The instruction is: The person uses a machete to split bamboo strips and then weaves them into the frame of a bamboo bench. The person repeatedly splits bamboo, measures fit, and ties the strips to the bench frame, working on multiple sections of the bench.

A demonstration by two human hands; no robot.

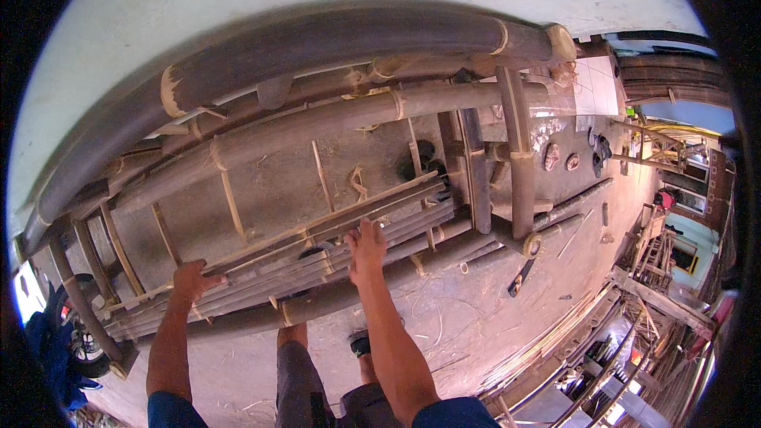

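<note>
Steady the long, dark-brown bamboo slats [273,276], just beyond the thick, round, brown bamboo near rail [246,319], with bare left hand [190,281] and bare right hand [367,254] well apart, keeping edges parallel to that rail, each grip bent over, closed or merely resting impossible to tell.

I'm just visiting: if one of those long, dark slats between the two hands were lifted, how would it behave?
One of the slats would probably feel light for its length, since each looks narrow and thin. It might flex a little if lifted at one end, being so long and slender. Its smooth-looking dark surface could feel slightly slippery.
</note>
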